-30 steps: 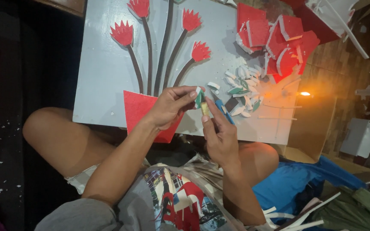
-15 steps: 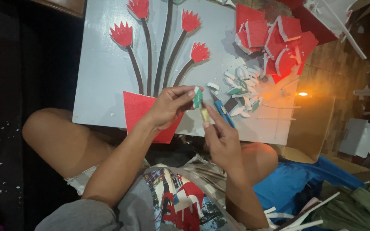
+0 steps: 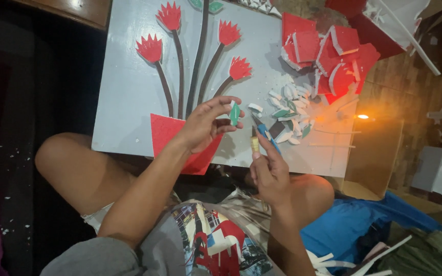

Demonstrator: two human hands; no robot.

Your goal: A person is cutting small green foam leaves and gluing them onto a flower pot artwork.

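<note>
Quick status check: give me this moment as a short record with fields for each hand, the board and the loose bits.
left hand: pinches a small green leaf piece above the board
right hand: grips a blue craft knife, tip near the leaf
board: grey, with red flowers on dark stems and a red pot shape
loose bits: white and green cut pieces; red foam blocks at the far right corner

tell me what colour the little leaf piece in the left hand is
Green with a white edge, seen in the head view: the leaf piece is pinched in the left hand.
</note>
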